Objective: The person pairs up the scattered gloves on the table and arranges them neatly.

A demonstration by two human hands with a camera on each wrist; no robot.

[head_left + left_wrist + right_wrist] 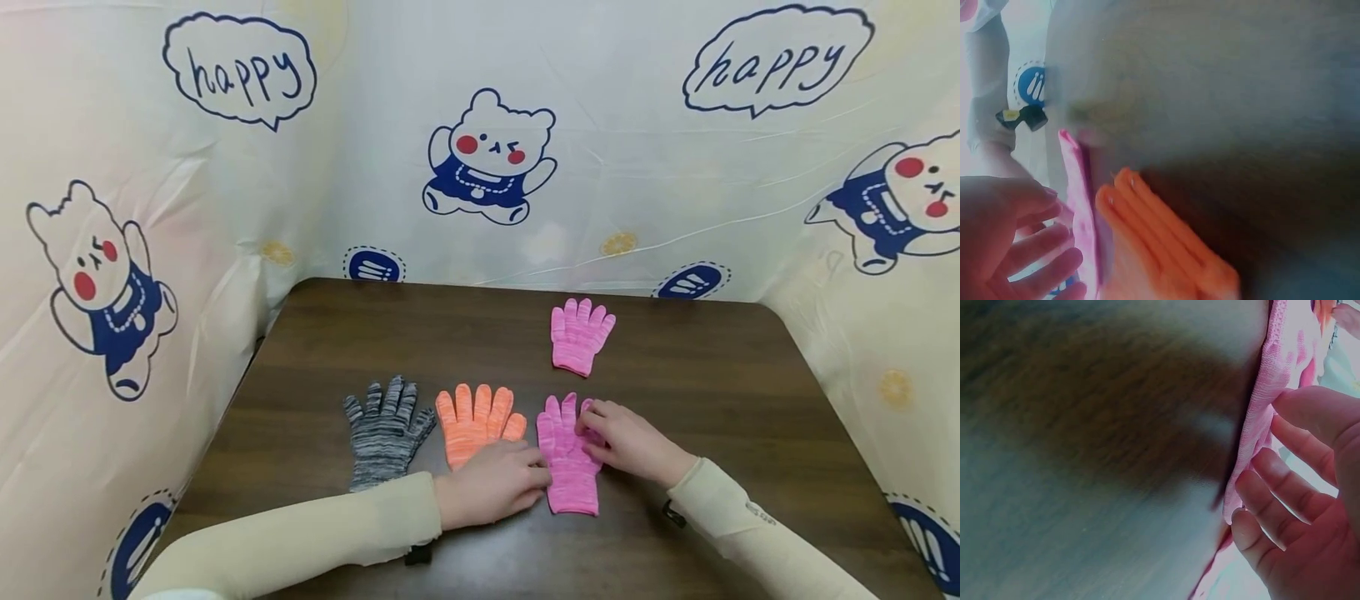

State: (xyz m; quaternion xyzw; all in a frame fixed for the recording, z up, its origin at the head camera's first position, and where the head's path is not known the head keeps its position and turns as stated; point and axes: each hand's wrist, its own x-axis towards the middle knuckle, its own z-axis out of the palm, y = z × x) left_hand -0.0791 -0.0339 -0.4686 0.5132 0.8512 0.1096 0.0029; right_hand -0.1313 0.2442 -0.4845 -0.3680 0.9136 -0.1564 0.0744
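Note:
A bright pink knitted glove [572,483] lies flat on the table, its fingers pointing to the far side. My right hand [632,440] touches its right side near the glove's fingers; in the right wrist view, fingertips [1267,464] lie along the glove's edge. From the left, my left hand [497,485] reaches over the cuff end of an orange glove [472,421], hiding that end, with its fingertips at the pink glove's left edge. In the left wrist view its fingers [1054,265] are loosely bent beside the pink glove.
A grey-and-black striped glove [384,442] lies left of the orange one, its cuff partly behind my left sleeve [322,533]. A second pink glove [579,337] rests farther back on the dark wooden table [450,329]. Printed cloth [615,167] hangs around the table.

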